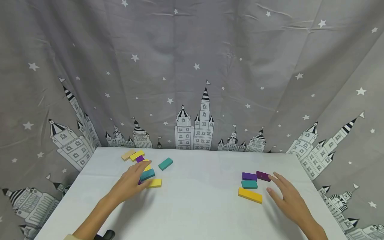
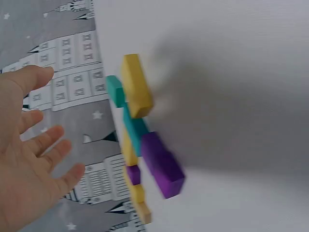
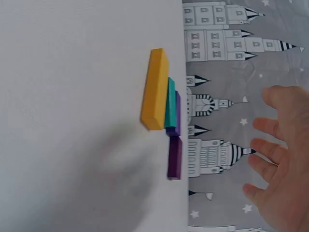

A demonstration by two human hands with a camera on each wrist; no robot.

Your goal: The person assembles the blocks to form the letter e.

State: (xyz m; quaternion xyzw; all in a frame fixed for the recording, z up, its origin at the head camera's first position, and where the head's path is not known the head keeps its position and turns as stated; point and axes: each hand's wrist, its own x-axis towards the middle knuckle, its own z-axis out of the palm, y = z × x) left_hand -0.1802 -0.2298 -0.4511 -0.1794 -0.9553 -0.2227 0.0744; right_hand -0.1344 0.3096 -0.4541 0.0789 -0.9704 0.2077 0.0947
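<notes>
Head view: lower left, the left hand [image 1: 130, 181] hangs above a teal oblong block [image 1: 148, 174], fingers spread; lower right, the right hand [image 1: 286, 200], loosely spread, near a maroon oblong block [image 1: 262, 176]. Left wrist: hand empty, left; yellow oblong block [image 2: 135, 84] mid-frame. Right wrist: hand empty, right; orange-yellow oblong block [image 3: 155, 92] upper centre.

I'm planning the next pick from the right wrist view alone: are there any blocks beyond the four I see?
Observer: Yes, the head view shows a second group of blocks on the left side of the table.
Operator: Is there a colour in that group I don't have?
Observer: Yes, a tan block lies at its far end.
Operator: Anything lying apart from it?
Observer: One teal block lies to its right, with bare table between.
</notes>
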